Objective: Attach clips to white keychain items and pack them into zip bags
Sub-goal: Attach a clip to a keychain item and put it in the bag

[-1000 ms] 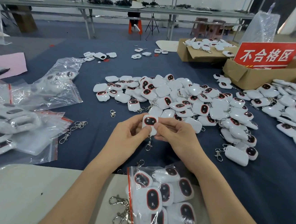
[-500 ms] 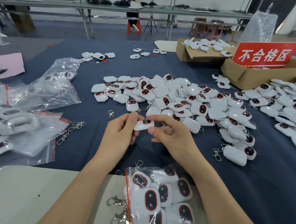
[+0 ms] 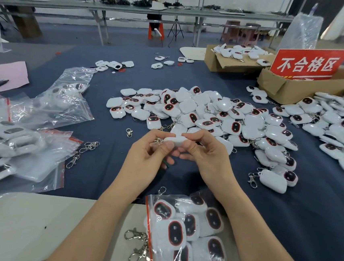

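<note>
Both hands hold one white keychain item (image 3: 175,140) edge-on above the blue cloth. My left hand (image 3: 148,155) pinches its left end, and a metal clip shows by those fingers. My right hand (image 3: 204,154) pinches its right end. A big pile of white keychain items (image 3: 206,116) with red-ringed black windows lies just beyond. A zip bag (image 3: 186,234) packed with several items lies near my wrists, with loose metal clips (image 3: 137,247) to its left.
Filled zip bags (image 3: 16,147) and an open zip bag (image 3: 64,101) lie left, with stray clips (image 3: 80,153). Another heap of items (image 3: 339,129) sits right, by cardboard boxes (image 3: 293,87) and a red sign (image 3: 307,63). Beige table edge (image 3: 21,227) runs near me.
The item faced me with its black window a second ago. It has been turned flat, edge toward me, and raised slightly toward the pile.
</note>
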A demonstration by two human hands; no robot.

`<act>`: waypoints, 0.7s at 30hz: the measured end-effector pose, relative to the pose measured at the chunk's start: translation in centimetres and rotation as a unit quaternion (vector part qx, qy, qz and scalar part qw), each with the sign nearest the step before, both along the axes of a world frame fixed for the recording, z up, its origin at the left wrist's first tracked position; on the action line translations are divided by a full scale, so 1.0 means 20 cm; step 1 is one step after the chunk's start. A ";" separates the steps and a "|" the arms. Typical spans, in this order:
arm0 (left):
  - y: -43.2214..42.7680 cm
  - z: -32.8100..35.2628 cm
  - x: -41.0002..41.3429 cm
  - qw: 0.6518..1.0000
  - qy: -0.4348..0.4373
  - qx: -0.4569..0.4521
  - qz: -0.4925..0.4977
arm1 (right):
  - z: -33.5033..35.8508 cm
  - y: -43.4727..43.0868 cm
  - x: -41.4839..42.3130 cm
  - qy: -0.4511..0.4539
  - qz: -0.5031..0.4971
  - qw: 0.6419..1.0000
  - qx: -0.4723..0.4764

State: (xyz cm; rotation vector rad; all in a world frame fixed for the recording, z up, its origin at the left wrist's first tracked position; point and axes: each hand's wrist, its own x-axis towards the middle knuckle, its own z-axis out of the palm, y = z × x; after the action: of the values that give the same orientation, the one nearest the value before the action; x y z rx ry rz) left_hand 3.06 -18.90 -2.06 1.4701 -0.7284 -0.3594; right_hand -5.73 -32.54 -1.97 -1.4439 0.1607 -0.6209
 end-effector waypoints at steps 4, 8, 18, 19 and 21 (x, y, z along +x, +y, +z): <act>0.00 -0.01 0.01 1.000 -0.007 0.004 -0.001 | -0.01 -0.01 0.00 -0.007 -0.003 1.000 0.018; 0.00 0.00 0.00 1.000 -0.001 0.003 -0.005 | -0.01 -0.01 0.00 0.003 -0.009 1.000 0.008; 0.01 0.01 -0.02 0.998 -0.044 0.046 0.011 | 0.01 0.00 -0.02 0.033 -0.002 0.999 -0.001; 0.01 0.01 -0.02 0.998 -0.046 0.046 0.013 | 0.02 0.00 -0.02 0.036 -0.003 0.999 0.000; 0.01 0.01 -0.03 0.998 -0.054 0.042 0.016 | 0.02 0.00 -0.02 0.041 -0.011 0.999 0.003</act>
State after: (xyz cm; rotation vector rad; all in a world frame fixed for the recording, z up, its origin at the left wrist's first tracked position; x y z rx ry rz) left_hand 2.56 -18.67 -1.83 1.5883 -0.7828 -0.2915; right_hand -6.12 -32.48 -1.52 -1.4653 0.2430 -0.5790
